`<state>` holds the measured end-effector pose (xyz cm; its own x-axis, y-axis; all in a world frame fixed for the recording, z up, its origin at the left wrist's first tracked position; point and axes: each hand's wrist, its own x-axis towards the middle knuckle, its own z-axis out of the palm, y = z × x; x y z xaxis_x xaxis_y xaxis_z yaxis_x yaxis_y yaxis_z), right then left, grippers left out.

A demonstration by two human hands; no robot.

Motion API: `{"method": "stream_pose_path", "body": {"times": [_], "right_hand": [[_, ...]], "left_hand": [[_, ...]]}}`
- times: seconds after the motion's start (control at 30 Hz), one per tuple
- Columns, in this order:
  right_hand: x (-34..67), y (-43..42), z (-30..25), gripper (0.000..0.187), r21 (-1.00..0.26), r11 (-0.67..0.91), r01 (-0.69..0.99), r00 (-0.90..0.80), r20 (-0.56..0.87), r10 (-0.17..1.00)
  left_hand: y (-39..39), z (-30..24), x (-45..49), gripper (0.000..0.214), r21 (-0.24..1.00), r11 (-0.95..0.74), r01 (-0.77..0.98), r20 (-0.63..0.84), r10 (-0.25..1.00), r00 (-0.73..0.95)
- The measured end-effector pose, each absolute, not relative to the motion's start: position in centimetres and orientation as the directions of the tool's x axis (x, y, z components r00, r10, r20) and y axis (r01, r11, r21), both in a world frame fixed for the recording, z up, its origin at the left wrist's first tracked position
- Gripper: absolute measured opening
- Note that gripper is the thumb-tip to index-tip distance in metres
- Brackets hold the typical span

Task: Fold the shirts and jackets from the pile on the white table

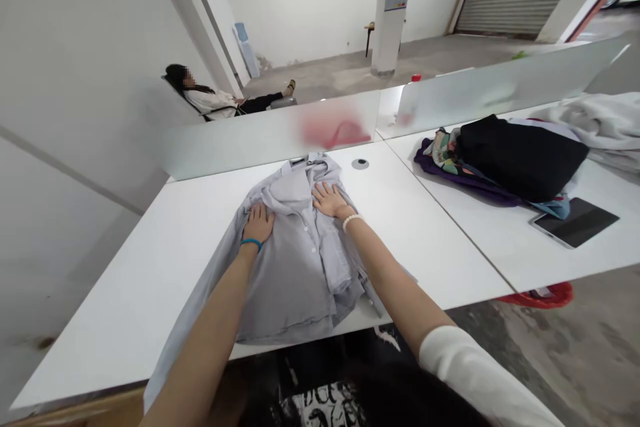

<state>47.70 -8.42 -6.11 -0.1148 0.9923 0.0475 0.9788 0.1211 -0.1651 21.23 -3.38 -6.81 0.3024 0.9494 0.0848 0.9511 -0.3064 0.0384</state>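
Observation:
A light grey button-up shirt [285, 280] lies spread on the white table, its collar at the far end and its hem by the near edge. My left hand [259, 223] rests flat on the shirt's upper left part, fingers apart. On the upper right part, near the button front, my right hand [329, 200] presses flat with its fingers spread. Neither hand grips the cloth. One sleeve trails off the left side toward the near table edge, partly behind my left forearm.
A frosted divider [270, 130] runs along the back of the white table [125, 293]. To the right lie piled clothes [520, 153] and a tablet [575, 221]. A cable grommet [360, 164] sits beyond the shirt. A red basin [550, 295] stands below. Across the divider a person [215, 100] reclines.

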Motion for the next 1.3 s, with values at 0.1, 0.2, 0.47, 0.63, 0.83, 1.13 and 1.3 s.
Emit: {"method": "stream_pose_path", "body": {"times": [0.1,0.2,0.47,0.63,0.83,1.13,1.3], "right_hand": [[47.6,-9.7,-6.3,0.056,-0.183,0.127,0.975,-0.119,0.053,0.991],[47.4,-11.3,-6.2,0.055,-0.201,0.146,0.969,-0.131,0.088,0.988],[47.3,-18.0,-4.6,0.043,-0.601,0.157,0.784,-0.042,0.2,0.979],[53.2,-28.9,-2.5,0.033,-0.92,0.024,0.391,0.251,0.132,0.959],[55.8,-46.5,-4.6,0.055,-0.951,-0.298,0.079,0.648,-0.178,0.74],[47.9,-47.0,-5.6,0.052,-0.951,-0.282,0.124,0.29,-0.237,0.927],[56.9,-46.2,2.6,0.038,-0.725,-0.321,0.609,0.288,-0.175,0.942]], "left_hand": [[-3.9,-6.6,21.2,0.063,0.031,-0.318,0.948,0.07,0.946,0.316],[-4.7,-6.2,21.2,0.062,0.022,-0.363,0.931,0.07,0.93,0.361],[-9.1,-6.6,21.2,0.056,-0.07,-0.561,0.825,0.148,0.812,0.564],[-13.1,-8.1,20.8,0.05,-0.127,-0.665,0.736,0.259,0.694,0.672],[-17.1,-5.9,22.5,0.047,-0.089,-0.674,0.733,0.353,0.667,0.656],[-27.1,-4.5,28.3,0.043,0.126,-0.843,0.524,0.318,0.534,0.783],[-30.8,-5.1,27.2,0.042,0.164,-0.856,0.49,0.246,0.517,0.82]]}}
